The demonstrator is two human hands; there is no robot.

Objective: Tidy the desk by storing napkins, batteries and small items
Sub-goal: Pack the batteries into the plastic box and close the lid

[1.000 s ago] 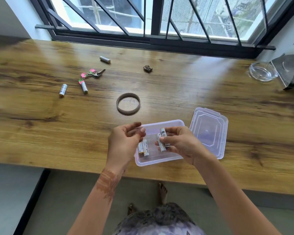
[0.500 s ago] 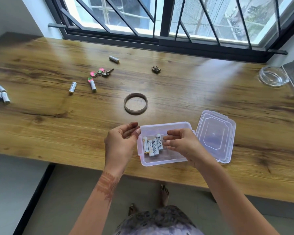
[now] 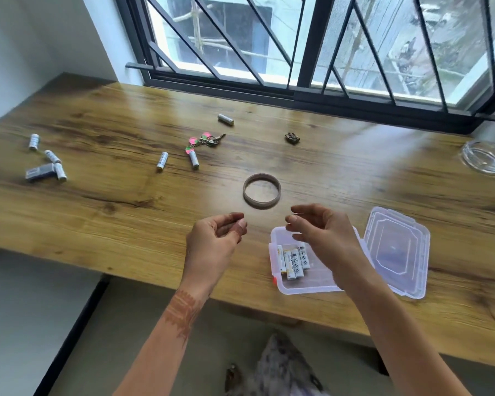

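A clear plastic box (image 3: 306, 287) stands at the desk's near edge with three white batteries (image 3: 293, 260) lying side by side in its left half. My right hand (image 3: 323, 235) hovers over the box, fingers loosely curled and holding nothing. My left hand (image 3: 215, 241) hangs left of the box, empty, fingers relaxed. Loose batteries lie farther out: one (image 3: 162, 161) and another (image 3: 194, 160) mid-left, one (image 3: 225, 119) near the window, several (image 3: 52, 162) at the far left.
The box's clear lid (image 3: 396, 250) lies flat to its right. A brown ring (image 3: 262, 191) sits just beyond my hands. Keys with pink tags (image 3: 205, 140), a small dark trinket (image 3: 292, 137), a grey block (image 3: 39, 172) and a glass ashtray (image 3: 486, 157) lie on the wooden desk (image 3: 112, 212).
My right hand has let its batteries go into the box and lifted away. My left hand has drawn back to the left. The camera has tilted up and turned left.
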